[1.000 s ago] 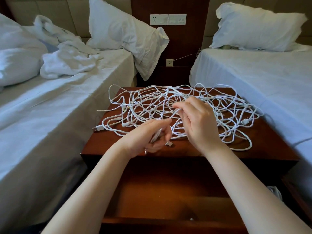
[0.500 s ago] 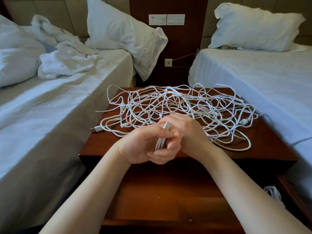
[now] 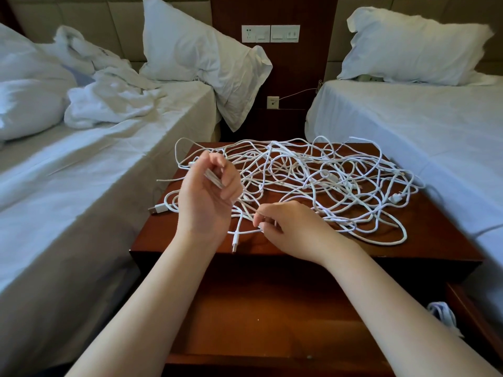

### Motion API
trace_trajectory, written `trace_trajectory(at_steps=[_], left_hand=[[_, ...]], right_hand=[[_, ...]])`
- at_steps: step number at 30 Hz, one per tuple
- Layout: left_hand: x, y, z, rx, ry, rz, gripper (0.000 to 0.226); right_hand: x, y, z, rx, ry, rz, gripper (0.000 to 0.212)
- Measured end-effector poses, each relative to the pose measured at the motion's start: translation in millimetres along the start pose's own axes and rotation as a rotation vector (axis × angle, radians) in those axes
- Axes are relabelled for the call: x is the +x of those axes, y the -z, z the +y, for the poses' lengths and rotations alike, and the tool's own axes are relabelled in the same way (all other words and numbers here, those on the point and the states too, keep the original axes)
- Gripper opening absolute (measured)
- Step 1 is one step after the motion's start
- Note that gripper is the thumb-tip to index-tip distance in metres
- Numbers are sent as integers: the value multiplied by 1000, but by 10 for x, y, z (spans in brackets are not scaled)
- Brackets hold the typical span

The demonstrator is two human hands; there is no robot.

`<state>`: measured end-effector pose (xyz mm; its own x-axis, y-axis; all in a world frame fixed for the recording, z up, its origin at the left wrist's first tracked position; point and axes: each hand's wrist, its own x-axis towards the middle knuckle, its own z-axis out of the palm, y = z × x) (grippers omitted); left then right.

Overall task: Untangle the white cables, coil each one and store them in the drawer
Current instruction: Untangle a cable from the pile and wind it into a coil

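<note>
I see the left hand (image 3: 208, 197) raised above the tabletop (image 3: 424, 240), palm turned toward me, its fingers (image 3: 227, 170) curled around a few folded strands of white cable. From that bundle a strand runs down and to the right toward the right hand (image 3: 288, 227), which rests low near the tabletop's front edge. The right hand's fingers (image 3: 261, 213) are pinched closed on a thin cable, and just to their left a short length ends in a small plug (image 3: 235, 242) lying on the wood.

Beyond both sets of fingers, and mostly to their right, the white cables (image 3: 326, 180) lie in a loose, wide tangle that covers most of the tabletop, with loops reaching its far and right edges. A USB plug (image 3: 158, 208) sticks out of the pile just left of the left wrist.

Below the hands, nearer to me, the drawer (image 3: 261, 360) stands pulled open; my forearms cross over it. A bed (image 3: 95, 170) sits to the left of the fingers and a second bed (image 3: 422, 118) to the right.
</note>
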<state>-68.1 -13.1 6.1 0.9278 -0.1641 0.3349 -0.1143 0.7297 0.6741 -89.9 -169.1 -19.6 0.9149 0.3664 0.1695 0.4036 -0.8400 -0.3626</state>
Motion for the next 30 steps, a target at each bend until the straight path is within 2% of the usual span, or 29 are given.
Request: trace_trajectory(at_steps=[5,9,12,19,24,26,30], left_hand=[[69,33,-1,152,-168,298,34],[43,38,-56,518,-340,427,33],[41,68,-62,731,-454,480,30],[97,295,-129,1302,-560,434,32],[83,330,-198,1672,-556,294,26],[76,315,-203,1740,-527,264,31],[61,254,-212,1727,-426,247,49]], right_hand=[[-2,-24,27,-10,54,81,16],[6,-57,78,-73,56,224,12],[21,-75,125,-30,82,373,19],[47,-71,147,47,171,566,19],[45,-82,114,132,131,626,25],[39,-64,101,251,80,629,26],[-9,10,-23,540,20,577,18]])
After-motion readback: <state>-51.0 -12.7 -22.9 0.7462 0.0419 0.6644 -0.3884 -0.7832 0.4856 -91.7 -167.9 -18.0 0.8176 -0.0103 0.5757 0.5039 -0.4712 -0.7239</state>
